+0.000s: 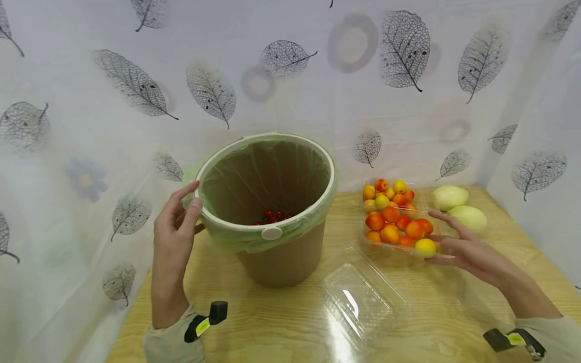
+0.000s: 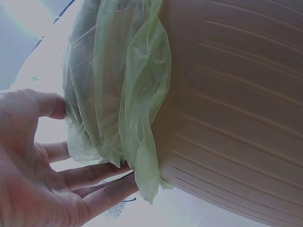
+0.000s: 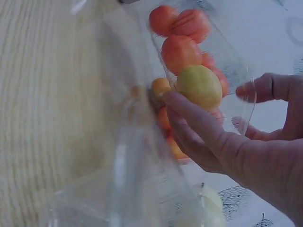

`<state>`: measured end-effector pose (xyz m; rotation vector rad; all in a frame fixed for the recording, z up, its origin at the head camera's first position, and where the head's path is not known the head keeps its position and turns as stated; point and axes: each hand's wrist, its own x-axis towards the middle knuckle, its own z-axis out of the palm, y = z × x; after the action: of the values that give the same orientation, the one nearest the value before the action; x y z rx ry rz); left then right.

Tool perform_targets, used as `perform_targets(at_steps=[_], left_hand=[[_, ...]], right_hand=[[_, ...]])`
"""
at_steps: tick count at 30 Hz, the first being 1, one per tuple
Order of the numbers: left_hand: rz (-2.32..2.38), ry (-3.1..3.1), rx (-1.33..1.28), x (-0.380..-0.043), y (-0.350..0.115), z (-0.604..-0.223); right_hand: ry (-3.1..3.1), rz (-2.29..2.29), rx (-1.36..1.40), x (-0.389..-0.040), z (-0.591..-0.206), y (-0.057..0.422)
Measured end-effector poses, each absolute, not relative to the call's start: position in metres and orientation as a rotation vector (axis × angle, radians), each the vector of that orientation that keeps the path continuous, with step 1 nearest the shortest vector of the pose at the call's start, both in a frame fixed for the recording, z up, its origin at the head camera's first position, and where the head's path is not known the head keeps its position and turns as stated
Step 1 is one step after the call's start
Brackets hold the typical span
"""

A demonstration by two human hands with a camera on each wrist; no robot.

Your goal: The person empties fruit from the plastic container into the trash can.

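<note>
A brown trash bin (image 1: 283, 259) with a pale rim and a green plastic bag (image 2: 146, 90) as liner stands at the centre left of the head view. Several small red fruits (image 1: 271, 218) show deep inside it. My left hand (image 1: 174, 232) rests its spread fingertips on the bin's left rim, against the bag. On the right, my right hand (image 1: 469, 252) spans the end of a clear plastic box (image 3: 248, 78) of red and orange round fruits (image 1: 389, 233), thumb and fingers on opposite sides. A yellow fruit (image 3: 199, 87) lies beside its thumb.
Behind the held box stands another box of orange and yellow fruits (image 1: 381, 201). Two pale green melons (image 1: 466, 218) lie to its right. Empty clear plastic packaging (image 1: 358, 297) lies on the wooden table (image 1: 268, 322), in front of the bin. Leaf-patterned sheeting (image 1: 308, 101) surrounds the table.
</note>
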<state>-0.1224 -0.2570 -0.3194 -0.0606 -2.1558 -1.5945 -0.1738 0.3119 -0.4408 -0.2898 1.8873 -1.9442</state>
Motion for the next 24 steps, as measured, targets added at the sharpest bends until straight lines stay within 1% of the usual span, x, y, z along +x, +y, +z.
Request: perform_targets(at_steps=[7,11,16,24], left_hand=[[-1.585,-2.157,-0.061,-0.123,-0.257,-0.319],[-1.580,-2.159,-0.066,-0.123,-0.256,-0.320],[-1.589,-2.157,-0.067,-0.123,-0.256,-0.320],[-1.626,-2.137,-0.038,-0.122,-0.256,-0.319]], right_hand=[[1.732,-2.091,-0.445,-0.168,-0.413,0.316],[1.685,-2.199,-0.464,-0.166,-0.396,0.311],[1.731,-2.312,-0.414,-0.163,-0.371,0.299],[1.688,-2.426,-0.510,-0.168,-0.329,0.270]])
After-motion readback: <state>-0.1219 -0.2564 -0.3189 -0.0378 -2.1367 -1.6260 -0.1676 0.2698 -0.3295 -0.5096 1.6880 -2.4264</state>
